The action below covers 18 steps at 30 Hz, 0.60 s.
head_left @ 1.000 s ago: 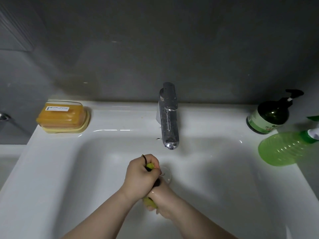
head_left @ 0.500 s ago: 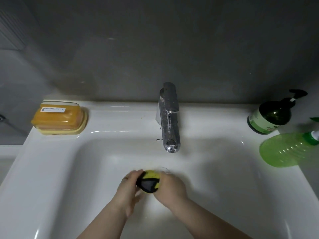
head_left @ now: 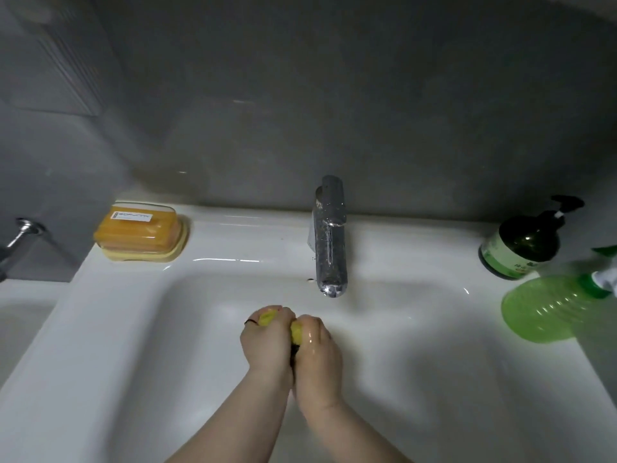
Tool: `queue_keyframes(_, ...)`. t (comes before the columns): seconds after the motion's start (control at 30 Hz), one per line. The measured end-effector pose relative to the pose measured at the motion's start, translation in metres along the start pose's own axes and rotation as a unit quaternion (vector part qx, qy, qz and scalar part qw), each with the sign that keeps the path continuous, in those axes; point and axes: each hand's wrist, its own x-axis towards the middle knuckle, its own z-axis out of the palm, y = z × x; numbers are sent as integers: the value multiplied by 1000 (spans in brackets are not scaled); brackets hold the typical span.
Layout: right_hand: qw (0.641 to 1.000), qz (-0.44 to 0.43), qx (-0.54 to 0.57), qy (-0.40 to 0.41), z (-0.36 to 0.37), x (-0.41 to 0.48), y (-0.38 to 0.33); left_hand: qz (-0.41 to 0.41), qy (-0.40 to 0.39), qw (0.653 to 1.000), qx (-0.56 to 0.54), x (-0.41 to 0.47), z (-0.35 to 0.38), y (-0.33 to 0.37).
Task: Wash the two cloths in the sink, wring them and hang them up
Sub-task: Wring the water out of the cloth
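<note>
Over the middle of the white sink [head_left: 417, 345], my left hand [head_left: 267, 344] and my right hand [head_left: 319, 355] press side by side around a small yellow and black cloth [head_left: 295, 332]. Both fists are closed on it. Only slivers of yellow show between the fingers, and a thin black loop sticks out at the left. The hands look wet. A second cloth is not in view. The chrome tap [head_left: 329, 242] stands just behind the hands, with no water running from it.
An orange soap box [head_left: 140, 232] sits on the sink's back left rim. A dark green pump bottle [head_left: 524, 242] and a light green spray bottle [head_left: 554, 309] stand at the right. A grey wall rises behind, and a metal fitting [head_left: 23, 232] sticks out at far left.
The hands went from stacked and twisting, to apart with the balled cloth exposed, to closed side by side around it now. The view has shifted slightly.
</note>
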Motion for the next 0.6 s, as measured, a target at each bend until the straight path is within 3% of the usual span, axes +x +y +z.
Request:
queue_keyframes(0.03,975,137,178,-4,0,-1,-8,61,-3,997,45,-4,0,1)
queue_keyframes(0.1,829,350,434,-47,2,-2,-16,170,-40,974,144,-6,-4,1)
queue_keyframes(0.13,785,352,504,-77,4,-6,-15,213,-78,954,197,-5,-7,1)
queue_keyframes(0.17,765,370,519,-94,7,-7,-18,241,-121,931,246,-3,-11,3)
queue_keyframes(0.27,871,299,350,-173,10,-9,-18,255,-199,886,334,7,-17,9)
queue_keyframes(0.3,884,284,316,-195,11,-11,-15,252,-211,879,344,9,-19,10)
queue_keyframes(0.33,886,274,293,-232,10,-10,-15,247,-221,877,348,9,-19,11)
queue_keyframes(0.4,855,293,296,-309,3,-7,-17,227,-234,887,328,10,-20,12)
queue_keyframes(0.5,819,324,343,-327,-3,5,-19,176,-228,924,250,15,-19,10)
queue_keyframes(0.6,810,324,342,-350,-6,11,-18,141,-231,939,213,19,-16,9)
